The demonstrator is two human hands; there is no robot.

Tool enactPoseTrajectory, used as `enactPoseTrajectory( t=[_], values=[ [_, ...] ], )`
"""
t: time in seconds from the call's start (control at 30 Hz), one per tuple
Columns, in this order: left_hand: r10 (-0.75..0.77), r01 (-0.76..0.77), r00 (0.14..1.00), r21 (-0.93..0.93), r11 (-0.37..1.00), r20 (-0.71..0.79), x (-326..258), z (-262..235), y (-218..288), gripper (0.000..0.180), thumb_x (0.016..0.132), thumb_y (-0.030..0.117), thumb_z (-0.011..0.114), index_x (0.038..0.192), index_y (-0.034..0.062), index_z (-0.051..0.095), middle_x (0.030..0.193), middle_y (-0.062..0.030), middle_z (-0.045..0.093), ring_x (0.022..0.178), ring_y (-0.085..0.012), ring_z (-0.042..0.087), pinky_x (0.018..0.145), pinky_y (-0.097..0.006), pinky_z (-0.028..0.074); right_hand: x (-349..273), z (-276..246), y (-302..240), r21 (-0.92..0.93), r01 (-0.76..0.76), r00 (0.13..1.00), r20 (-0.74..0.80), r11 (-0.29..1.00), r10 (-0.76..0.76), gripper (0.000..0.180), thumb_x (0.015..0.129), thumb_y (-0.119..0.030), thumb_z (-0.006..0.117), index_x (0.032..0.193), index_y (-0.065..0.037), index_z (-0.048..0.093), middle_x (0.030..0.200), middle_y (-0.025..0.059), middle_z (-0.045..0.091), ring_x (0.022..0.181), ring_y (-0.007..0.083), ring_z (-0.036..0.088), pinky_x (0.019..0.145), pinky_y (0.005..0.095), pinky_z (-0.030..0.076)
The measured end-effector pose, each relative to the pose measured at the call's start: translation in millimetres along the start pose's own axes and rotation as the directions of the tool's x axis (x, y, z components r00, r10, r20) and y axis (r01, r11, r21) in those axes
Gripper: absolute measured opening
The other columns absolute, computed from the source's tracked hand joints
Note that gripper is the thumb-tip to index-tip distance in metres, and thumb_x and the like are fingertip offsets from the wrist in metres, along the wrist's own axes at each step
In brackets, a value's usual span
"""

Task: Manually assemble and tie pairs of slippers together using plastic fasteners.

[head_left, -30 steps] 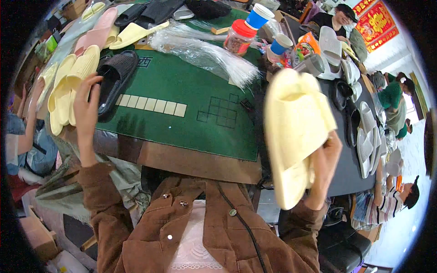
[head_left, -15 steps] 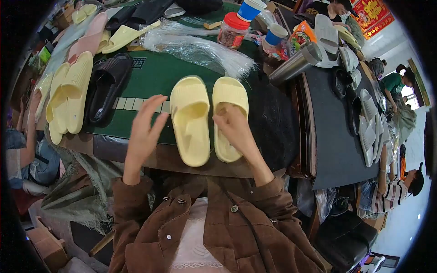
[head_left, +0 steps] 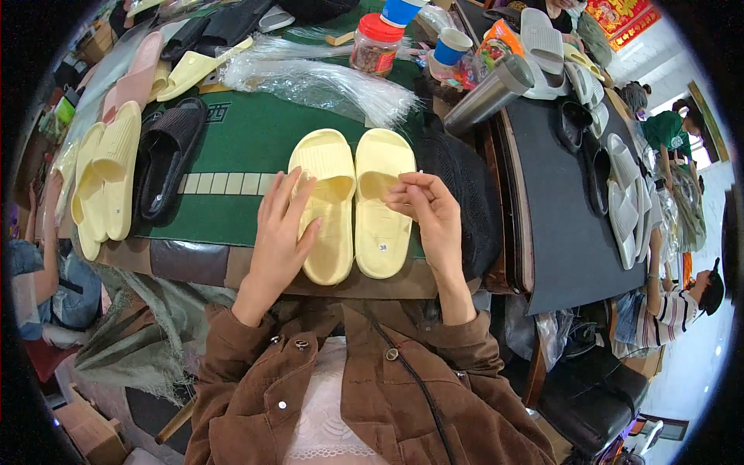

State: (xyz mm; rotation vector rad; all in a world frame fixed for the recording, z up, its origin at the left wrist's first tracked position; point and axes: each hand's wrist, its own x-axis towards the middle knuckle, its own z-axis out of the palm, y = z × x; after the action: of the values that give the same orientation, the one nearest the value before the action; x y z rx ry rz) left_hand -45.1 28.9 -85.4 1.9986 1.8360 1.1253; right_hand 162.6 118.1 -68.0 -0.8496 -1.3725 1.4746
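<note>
Loose and open, the left hand point(head_left: 279, 236) lies over the strap and outer rim of the left slipper point(head_left: 329, 248) without clasping it. At the strap of the right slipper point(head_left: 387, 155), the right hand point(head_left: 438, 223) has thumb and fingertips drawn close; from where I stand I cannot tell whether they pinch anything. Both slippers, pale yellow, sit sole down, toes pointing away, close side by side, heels over the brown edge point(head_left: 248, 267).

I'd judge them light, moulded foam: springy under a thumb, hard to break, the strap soft enough to give, the thick sole firmer and likely to keep its shape. Smooth sidewalls might slip a little on dry fingers, and a nail could dent the surface. Best hold, I reckon, is the strap, fingers tucked into its opening and thumb on top; the sidewalls near the heel would serve too.

Under them lies a green mat point(head_left: 232, 147) with a row of pale rectangles point(head_left: 225, 184). To the left are a black slipper point(head_left: 180, 128) and another yellow pair point(head_left: 118, 170); beyond, plastic sleeves point(head_left: 325, 85) and a red-lidded jar point(head_left: 376, 50). Off right is a steel flask point(head_left: 484, 97), near a grey table point(head_left: 566, 232)
</note>
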Motion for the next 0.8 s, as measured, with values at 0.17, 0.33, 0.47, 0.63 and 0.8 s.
enactPoseTrajectory(
  t=[0.17,0.33,0.47,0.63,0.8],
  values=[
    [-0.011,0.029,0.999,-0.363,0.931,0.051,4.7,1.7,47.8,0.041,0.087,0.007,0.057,0.126,0.0009,0.050,0.114,-0.0168,0.059,0.108,-0.0279,0.056,0.093,-0.036,0.042,-11.3,14.2,-12.3,0.126,-0.026,0.999,0.044,0.992,0.020,0.019,0.098,-0.006,0.041,0.107,0.004,0.054,0.097,0.0122,0.063,0.090,0.0185,0.065,0.077,0.0272,0.054],
    [-0.108,0.288,0.949,-0.678,0.676,0.296,1.5,11.0,57.2,0.037,0.090,0.006,0.052,0.126,0.0001,0.047,0.089,-0.0084,0.065,0.088,-0.0150,0.062,0.082,-0.028,0.045,-14.1,5.2,-10.3,0.149,0.050,0.997,-0.072,0.988,-0.039,0.018,0.097,-0.008,0.044,0.106,0.000,0.058,0.093,0.0079,0.063,0.083,0.0141,0.064,0.068,0.0248,0.053],
    [-0.113,0.270,0.962,-0.825,0.497,0.247,0.8,-6.5,41.3,0.022,0.091,0.003,0.050,0.112,-0.0017,0.053,0.083,-0.0080,0.064,0.083,-0.0120,0.060,0.079,-0.026,0.045,-5.9,-29.8,0.2,0.185,0.109,0.972,-0.224,0.977,-0.066,0.025,0.095,-0.006,0.048,0.119,-0.002,0.048,0.086,0.0062,0.061,0.066,0.0079,0.055,0.057,0.0185,0.044],
    [0.059,0.089,0.995,-0.995,-0.047,0.086,2.5,-29.7,27.7,0.014,0.090,0.004,0.048,0.099,-0.0019,0.056,0.084,-0.0129,0.065,0.089,-0.0253,0.061,0.085,-0.036,0.046,-3.4,-42.6,-3.2,0.261,0.162,0.931,-0.360,0.952,-0.060,0.025,0.095,-0.006,0.049,0.118,-0.006,0.041,0.081,0.0049,0.056,0.061,0.0068,0.047,0.053,0.0189,0.038],
    [-0.091,-0.142,0.984,-0.982,0.128,-0.154,0.1,-35.4,6.3,0.016,0.094,0.013,0.051,0.104,0.0017,0.056,0.094,-0.0151,0.065,0.094,-0.0252,0.059,0.089,-0.037,0.044,-3.8,-40.3,-1.5,0.299,0.166,0.937,-0.344,0.940,-0.056,0.014,0.097,-0.008,0.047,0.110,-0.007,0.046,0.078,0.0011,0.051,0.060,0.0063,0.045,0.052,0.0190,0.037]
  ],
)
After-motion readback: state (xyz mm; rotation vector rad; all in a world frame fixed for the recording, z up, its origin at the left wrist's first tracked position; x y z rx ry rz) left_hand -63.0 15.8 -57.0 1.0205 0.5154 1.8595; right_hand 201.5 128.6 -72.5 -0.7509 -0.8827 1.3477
